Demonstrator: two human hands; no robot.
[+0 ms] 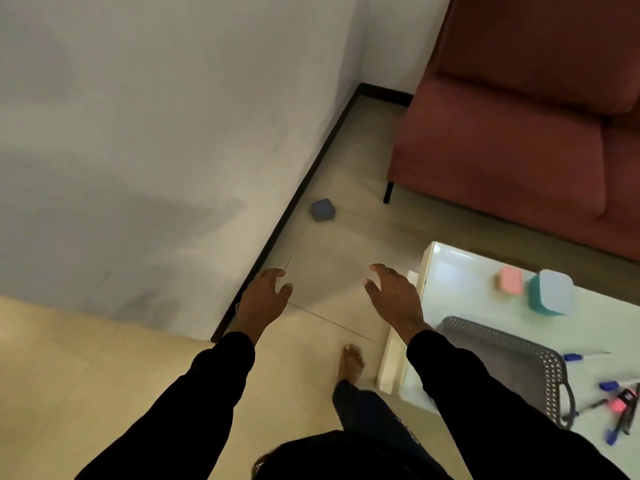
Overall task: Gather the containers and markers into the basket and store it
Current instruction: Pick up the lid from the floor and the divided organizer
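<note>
Hands, left hand and right hand, hang apart and empty with fingers loosely spread above the floor, the blue container lying on the floor ahead by the wall, while the grey basket, two containers and markers sit rightward on the table.

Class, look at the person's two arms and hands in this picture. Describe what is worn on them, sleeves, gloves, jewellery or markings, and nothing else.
Both arms wear long black sleeves, plain with no visible markings, ending at the wrists. The left hand and the right hand are bare: no gloves, and no rings, watch or bracelet can be made out. The left sleeve and right sleeve look like parts of one dark top.
</note>
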